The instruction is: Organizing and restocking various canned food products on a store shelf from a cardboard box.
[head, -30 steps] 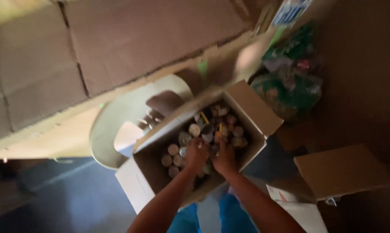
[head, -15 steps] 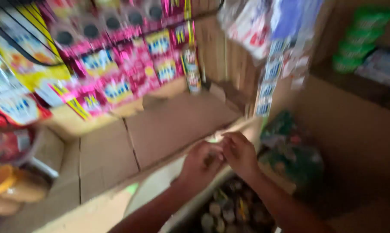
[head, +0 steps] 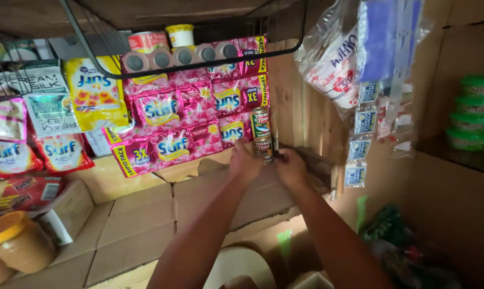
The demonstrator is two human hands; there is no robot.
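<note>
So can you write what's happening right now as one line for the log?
left hand: on lower can | right hand: beside it | upper can: stacked on top | pink sachets: hanging behind

Pretty sure I'm looking into a tiny neighbourhood shop here. There are strips of pink detergent sachets (head: 191, 115) hanging on the wooden plank wall (head: 301, 115), a black wire rack (head: 162, 51) overhead with cans and rolls, and little blue sachet strips (head: 364, 136) dangling. Stacked green-lidded tubs (head: 474, 109) sit on a side shelf, and flattened brown cardboard (head: 140, 225) lines the counter.
</note>
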